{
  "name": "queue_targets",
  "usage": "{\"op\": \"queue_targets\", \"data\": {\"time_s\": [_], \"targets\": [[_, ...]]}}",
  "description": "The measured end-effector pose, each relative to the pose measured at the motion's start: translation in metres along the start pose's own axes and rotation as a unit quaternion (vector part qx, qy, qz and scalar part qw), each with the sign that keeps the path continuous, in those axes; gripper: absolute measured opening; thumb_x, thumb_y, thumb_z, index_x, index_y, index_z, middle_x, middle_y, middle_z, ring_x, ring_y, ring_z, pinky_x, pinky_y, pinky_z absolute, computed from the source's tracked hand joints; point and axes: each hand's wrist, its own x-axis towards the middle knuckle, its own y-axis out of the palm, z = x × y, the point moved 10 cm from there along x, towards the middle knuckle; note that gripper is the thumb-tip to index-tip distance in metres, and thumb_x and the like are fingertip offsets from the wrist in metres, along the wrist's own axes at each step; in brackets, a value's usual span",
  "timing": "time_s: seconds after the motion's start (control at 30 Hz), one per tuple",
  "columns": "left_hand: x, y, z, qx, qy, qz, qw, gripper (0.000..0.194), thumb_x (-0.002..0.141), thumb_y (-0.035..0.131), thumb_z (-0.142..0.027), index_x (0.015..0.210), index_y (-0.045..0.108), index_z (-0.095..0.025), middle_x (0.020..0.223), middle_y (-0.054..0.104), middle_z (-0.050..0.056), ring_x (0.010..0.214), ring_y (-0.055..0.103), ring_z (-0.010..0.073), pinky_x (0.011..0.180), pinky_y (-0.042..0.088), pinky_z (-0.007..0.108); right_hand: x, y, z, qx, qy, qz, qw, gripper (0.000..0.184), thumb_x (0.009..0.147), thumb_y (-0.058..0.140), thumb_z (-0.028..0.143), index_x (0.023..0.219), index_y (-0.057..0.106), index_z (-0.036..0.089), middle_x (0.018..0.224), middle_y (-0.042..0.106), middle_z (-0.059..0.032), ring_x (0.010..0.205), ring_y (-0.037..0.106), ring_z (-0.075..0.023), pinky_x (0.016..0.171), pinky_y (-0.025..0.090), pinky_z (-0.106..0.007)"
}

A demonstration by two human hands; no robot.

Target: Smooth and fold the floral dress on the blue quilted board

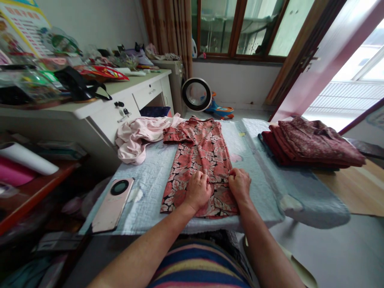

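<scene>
A red floral shirt [198, 154] with black and cream leaf patterns lies lengthwise on the padded blue cloth [255, 160] covering the table. One short sleeve sticks out to the left near its far end, while the right side makes a straight edge. My left hand [198, 191] rests on the shirt's lower middle, its fingers curled and pinching the fabric. At the right edge, my right hand [240, 183] grips the cloth between thumb and fingers. A crease runs across between both hands. The fabric inside my fingers is mostly hidden.
A crumpled pale pink garment [136, 140] lies at the far left of the table. Nearer sits a phone [114, 206]. Folded dark red clothes [315, 144] are stacked at the right. A cluttered white desk [150, 90] stands left; a round white-rimmed fan [196, 95] is beyond.
</scene>
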Motion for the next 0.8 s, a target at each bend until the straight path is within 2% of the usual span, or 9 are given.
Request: {"op": "queue_targets", "data": {"time_s": [0.1,0.17,0.33,0.47,0.6,0.73,0.8], "targets": [[-0.001,0.001,-0.001,0.014,0.005,0.003,1.000,0.008,0.082,0.056,-0.014,0.087,0.056,-0.020,0.096,0.053,0.007,0.099,0.054,0.0245,0.093,0.045,0.041,0.000,-0.011,0.007,0.037,-0.030,-0.048,0.998,0.017,0.077,0.051,0.014,0.076,0.067,0.020,0.081,0.062,-0.0060,0.084,0.051,-0.0221,0.079,0.035,-0.033],[-0.001,0.001,-0.002,0.015,0.010,0.005,1.000,0.007,0.082,0.057,-0.015,0.087,0.056,-0.020,0.096,0.053,0.007,0.099,0.053,0.0244,0.092,0.045,0.040,0.000,-0.013,0.014,0.071,-0.062,-0.055,0.994,0.017,0.078,0.050,0.015,0.076,0.066,0.019,0.081,0.061,-0.0055,0.085,0.052,-0.0217,0.082,0.037,-0.033],[-0.001,0.002,-0.001,0.008,0.008,0.008,1.000,0.009,0.082,0.056,-0.014,0.090,0.056,-0.020,0.098,0.054,0.007,0.100,0.052,0.0249,0.093,0.044,0.040,-0.003,0.011,0.031,0.071,-0.125,0.047,0.988,0.017,0.080,0.049,0.016,0.079,0.066,0.020,0.083,0.063,-0.0045,0.083,0.054,-0.0195,0.082,0.039,-0.030],[-0.002,0.004,0.002,-0.007,-0.011,0.026,1.000,0.011,0.082,0.056,-0.014,0.091,0.057,-0.020,0.101,0.054,0.007,0.104,0.052,0.0238,0.096,0.044,0.039,-0.003,0.019,0.030,0.040,-0.118,0.071,0.990,0.018,0.081,0.048,0.016,0.081,0.065,0.019,0.084,0.063,-0.0055,0.084,0.055,-0.0198,0.082,0.039,-0.030],[0.000,0.005,0.004,-0.032,-0.020,0.090,0.995,0.019,0.079,0.061,-0.019,0.098,0.060,-0.019,0.107,0.055,0.008,0.109,0.051,0.0247,0.100,0.043,0.038,-0.003,0.020,0.028,0.045,-0.124,0.079,0.988,0.018,0.082,0.047,0.017,0.082,0.065,0.019,0.084,0.063,-0.0053,0.085,0.056,-0.0203,0.083,0.039,-0.030],[0.007,0.000,-0.003,-0.054,0.048,0.184,0.980,0.024,0.079,0.066,-0.029,0.101,0.063,-0.020,0.108,0.059,0.007,0.108,0.055,0.0251,0.099,0.046,0.038,-0.004,0.022,0.027,0.043,-0.133,0.086,0.986,0.017,0.083,0.047,0.018,0.085,0.064,0.020,0.086,0.063,-0.0051,0.085,0.056,-0.0209,0.084,0.039,-0.031],[0.015,-0.013,0.004,-0.053,0.075,0.179,0.980,0.020,0.084,0.059,-0.024,0.104,0.063,-0.020,0.109,0.061,0.006,0.107,0.057,0.0233,0.099,0.046,0.037,-0.005,0.023,0.027,0.035,-0.138,0.088,0.986,0.017,0.084,0.047,0.019,0.086,0.064,0.020,0.086,0.063,-0.0052,0.085,0.055,-0.0212,0.083,0.039,-0.032]]}}
